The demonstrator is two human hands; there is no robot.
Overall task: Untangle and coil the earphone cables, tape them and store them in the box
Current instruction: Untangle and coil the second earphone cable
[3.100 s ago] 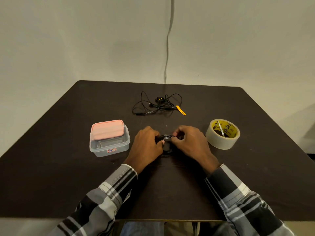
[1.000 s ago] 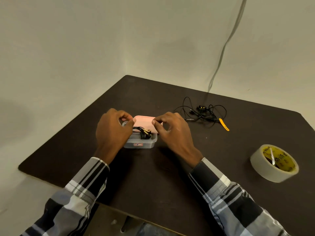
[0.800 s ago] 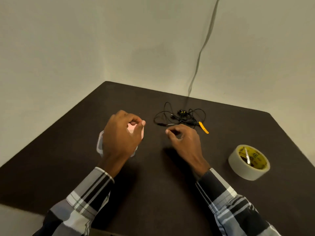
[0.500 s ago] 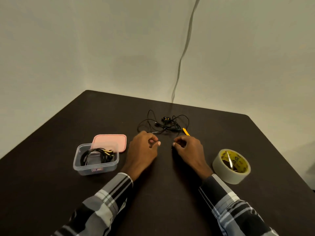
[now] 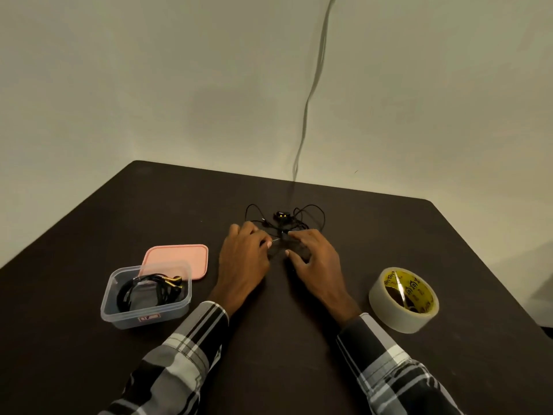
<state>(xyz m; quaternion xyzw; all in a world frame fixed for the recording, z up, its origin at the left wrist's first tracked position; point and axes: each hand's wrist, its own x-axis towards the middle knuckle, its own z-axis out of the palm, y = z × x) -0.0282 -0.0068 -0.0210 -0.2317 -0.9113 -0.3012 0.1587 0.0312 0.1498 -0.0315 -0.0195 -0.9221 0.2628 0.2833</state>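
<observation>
1. Seen at far left on the dark matte table: the clear rectangular plastic box, lidless, holding one coiled black earphone set with gold tips. Best left where it stood, within easy reach for the next coil.
2. Lay flat just behind the box: the pink rounded plastic lid. Needed no handling yet.
3. Curled at the near left edge of the tangle: the left hand, seemingly pinching a thin silvery plug end between thumb and fingertip. Worth keeping as the anchor, since a free end gives the cleanest start for unpicking.
4. Rested mid-table, between and just beyond both hands, well apart from the box: the tangled black earphone cable, looped over itself, earbuds at the far side. Better loosened and spread outward than tugged, as pulling would likely tighten any knot.
5. Reached to the near right edge of the tangle: the right hand, fingers loosely spread, gripping nothing that could be made out. Best used to lift loops off one at a time.
6. Stood at far right, untouched: the wide roll of clear tape on a yellow printed core. Not wanted until coiling was done.
</observation>
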